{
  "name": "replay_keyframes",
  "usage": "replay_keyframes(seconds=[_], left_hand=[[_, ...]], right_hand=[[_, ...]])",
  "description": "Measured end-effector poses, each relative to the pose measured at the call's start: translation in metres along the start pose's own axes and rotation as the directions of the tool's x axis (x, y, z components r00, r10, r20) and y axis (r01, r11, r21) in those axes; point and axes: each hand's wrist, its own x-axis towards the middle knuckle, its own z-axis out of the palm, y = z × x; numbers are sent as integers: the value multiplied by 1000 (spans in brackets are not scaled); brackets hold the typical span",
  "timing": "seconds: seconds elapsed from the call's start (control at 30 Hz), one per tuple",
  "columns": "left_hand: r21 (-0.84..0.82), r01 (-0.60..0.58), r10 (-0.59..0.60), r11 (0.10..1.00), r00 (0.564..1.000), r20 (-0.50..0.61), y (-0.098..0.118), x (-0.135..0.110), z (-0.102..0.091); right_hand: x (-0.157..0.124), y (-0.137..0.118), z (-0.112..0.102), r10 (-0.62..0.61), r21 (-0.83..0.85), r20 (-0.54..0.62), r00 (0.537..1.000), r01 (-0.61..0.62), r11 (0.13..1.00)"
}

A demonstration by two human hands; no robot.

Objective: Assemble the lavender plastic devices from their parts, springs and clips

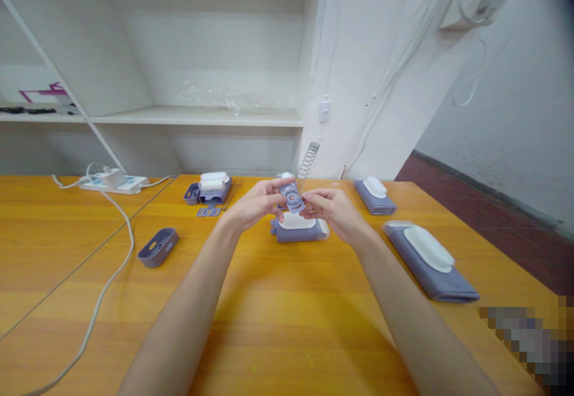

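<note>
Between my two hands is a small grey-purple plate (292, 197) with a round centre, raised above the table. My left hand (260, 201) is closed on its left side, thumb and fingers at the edge. Fingertips of my right hand (330, 209) pinch its right edge. A thin metal coil spring (308, 160) stands up behind the plate, leaning right; its lower end is hidden, so I cannot tell whether it is joined to the plate. Just below my hands lies a grey-purple case (298, 234) with a white pad on top, partly covered by my fingers.
Similar cases lie right, one far (375, 195) and one near (433, 258). An open grey-purple cap (158, 247) sits left. Behind it are another case (215, 188), a flat plate (208, 211) and a second spring (233, 194). A power strip (114, 182) trails a white cable (107, 285) across the table.
</note>
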Motion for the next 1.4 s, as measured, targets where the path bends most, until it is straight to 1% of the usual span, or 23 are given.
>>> replay_keyframes(seconds=[0.13,0.3,0.47,0.67,0.8,0.97,1.13,1.2,1.3,1.4], left_hand=[[2,58,-58,998,998,34,-2,-1,-5],[-23,50,-49,998,998,39,-5,-1,-8],[13,44,-45,999,999,27,-6,-1,-10],[72,43,-43,997,999,9,-3,-1,-7],[95,30,-31,995,999,13,-3,0,-6],[130,-8,4,992,999,32,-9,3,-8],[144,-25,20,989,999,39,-16,7,-11],[141,-40,33,989,998,49,-17,7,-11],[138,-69,62,988,997,56,-18,9,-9],[140,-83,80,987,996,27,-16,10,-4]], right_hand=[[0,4,3,65,-24,24,998,-65,998],[1,7,2,82,18,65,995,-83,996],[2,9,0,90,33,78,993,-93,995],[3,12,0,83,-11,35,996,-82,997],[4,11,4,48,-82,-29,998,-51,995],[7,13,8,-12,-189,-82,997,-4,982],[8,12,7,-61,-278,-105,993,29,960],[7,10,7,-51,-268,-88,995,26,963],[5,5,5,4,-205,-64,998,-17,979],[4,3,2,4,-200,-110,994,-26,979]])
